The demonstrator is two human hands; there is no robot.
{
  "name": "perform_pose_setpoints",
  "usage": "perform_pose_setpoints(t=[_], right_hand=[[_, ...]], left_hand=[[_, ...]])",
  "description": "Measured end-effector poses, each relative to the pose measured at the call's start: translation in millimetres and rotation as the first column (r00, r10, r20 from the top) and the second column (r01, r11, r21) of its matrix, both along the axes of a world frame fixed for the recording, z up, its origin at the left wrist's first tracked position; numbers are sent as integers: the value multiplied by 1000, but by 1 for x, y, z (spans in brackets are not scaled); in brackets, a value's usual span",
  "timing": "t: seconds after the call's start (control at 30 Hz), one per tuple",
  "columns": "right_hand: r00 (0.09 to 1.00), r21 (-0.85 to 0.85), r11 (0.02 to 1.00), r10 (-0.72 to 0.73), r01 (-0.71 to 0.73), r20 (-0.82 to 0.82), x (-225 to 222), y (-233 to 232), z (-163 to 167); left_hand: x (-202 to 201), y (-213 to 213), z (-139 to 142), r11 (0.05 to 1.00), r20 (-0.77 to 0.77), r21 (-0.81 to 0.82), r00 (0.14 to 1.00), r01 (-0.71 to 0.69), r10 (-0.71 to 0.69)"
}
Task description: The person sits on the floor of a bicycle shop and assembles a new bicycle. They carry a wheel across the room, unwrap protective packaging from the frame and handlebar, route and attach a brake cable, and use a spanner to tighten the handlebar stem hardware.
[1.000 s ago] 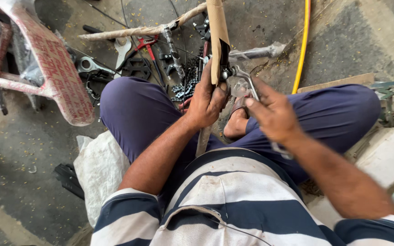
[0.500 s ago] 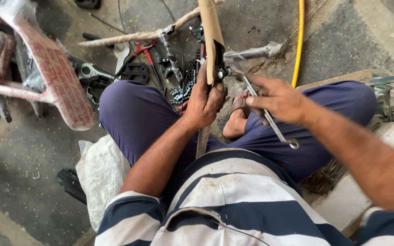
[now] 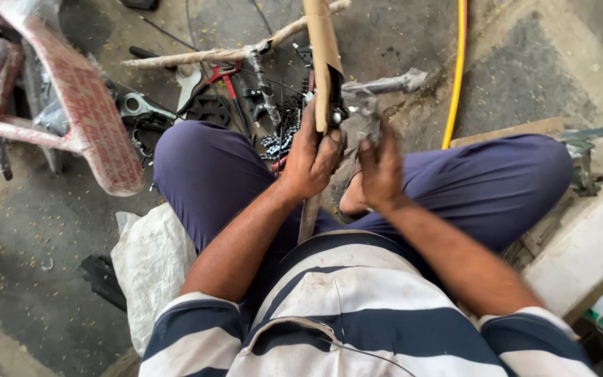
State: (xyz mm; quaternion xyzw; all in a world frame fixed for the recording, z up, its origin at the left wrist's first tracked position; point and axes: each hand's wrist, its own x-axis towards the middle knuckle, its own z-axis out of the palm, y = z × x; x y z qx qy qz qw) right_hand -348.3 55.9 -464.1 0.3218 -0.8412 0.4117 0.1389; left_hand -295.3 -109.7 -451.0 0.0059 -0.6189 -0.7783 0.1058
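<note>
From the head view, my left hand [image 3: 312, 157] is closed around the paper-wrapped tube [image 3: 321, 63] standing upright between my knees, and my right hand [image 3: 380, 171] is clenched on the wrapped metal fitting [image 3: 371, 105] just beside it. I judge the fitting goes best if I keep the tube steady and the part square to it. Tools [image 3: 225, 91] lie scattered on the rough concrete floor [image 3: 36, 279], beside a yellow hose [image 3: 455, 70] and a red-wrapped frame [image 3: 85, 112].

**Both hands on wrapped frame tube**

Left hand [image 3: 310, 155] grips the paper-wrapped frame tube [image 3: 322, 63], held near upright between the crossed legs. Right hand [image 3: 380, 169] closes on a grey metal part [image 3: 364, 112] just beside the tube. Yellow hose [image 3: 456, 70] lies on the concrete floor [image 3: 29, 265].
</note>
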Motion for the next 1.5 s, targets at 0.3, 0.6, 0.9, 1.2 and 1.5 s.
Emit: perform_pose_setpoints(t=[0.3, 0.6, 0.9, 1.2, 1.5], right_hand=[[179, 122, 878, -42, -464, 983, -80, 22, 139], [933, 171, 985, -38, -26, 358, 15, -12, 75], [738, -109, 986, -22, 129, 674, 16, 26, -2], [765, -373, 927, 222, 26, 605, -16, 40, 76], [914, -150, 905, 405, -398, 20, -94, 8, 126]], left_hand=[[0, -1, 1, 997, -55, 67, 998, 33, -29], [1, -7, 4, 992, -195, -113, 981, -48, 25], [2, -7, -4, 995, -83, 93, 996, 43, -35], [1, -12, -1, 922, 0, 373, 993, 109, -117], [1, -11, -9, 977, -153, 185, 985, 105, -77]])
